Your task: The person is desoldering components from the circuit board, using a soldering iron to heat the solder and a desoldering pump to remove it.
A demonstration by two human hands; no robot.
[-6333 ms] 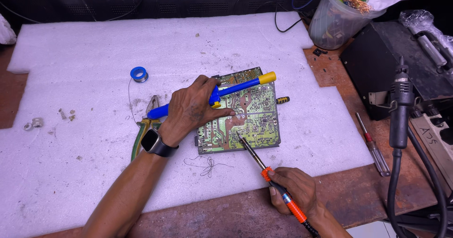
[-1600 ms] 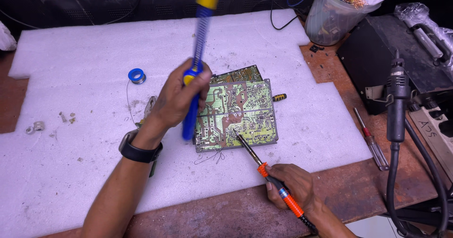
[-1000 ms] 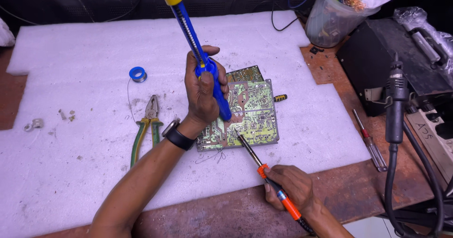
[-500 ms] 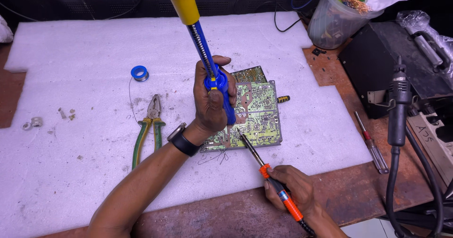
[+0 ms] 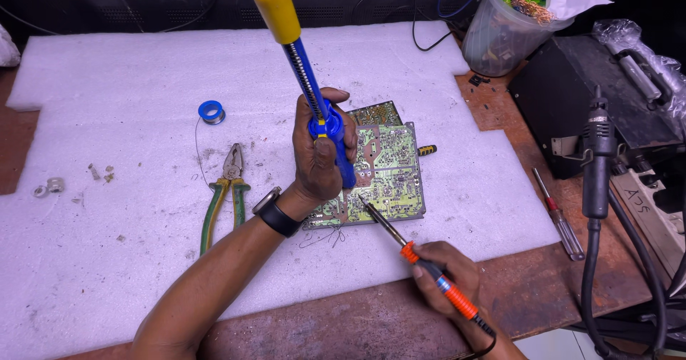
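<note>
My left hand [image 5: 320,153] grips a blue desoldering pump [image 5: 309,81] with a yellow plunger knob, held nearly upright with its tip down on a green circuit board [image 5: 386,171]. The board lies solder side up on white foam. My right hand [image 5: 446,274] holds an orange-handled soldering iron [image 5: 407,249], whose metal tip touches the board's lower left area, just beside the pump's nozzle. A black watch sits on my left wrist.
Green-handled pliers [image 5: 221,196] and a blue solder spool [image 5: 211,111] lie left of the board on the foam sheet [image 5: 114,74]. A small screwdriver [image 5: 559,213], a black hot-air station [image 5: 593,96] with its handpiece [image 5: 597,167], and a plastic jar [image 5: 500,31] stand on the right.
My left hand has swung the pump from lying across the board to nearly upright, tip set down by the iron. The soldering iron has stayed at the board's lower left.
</note>
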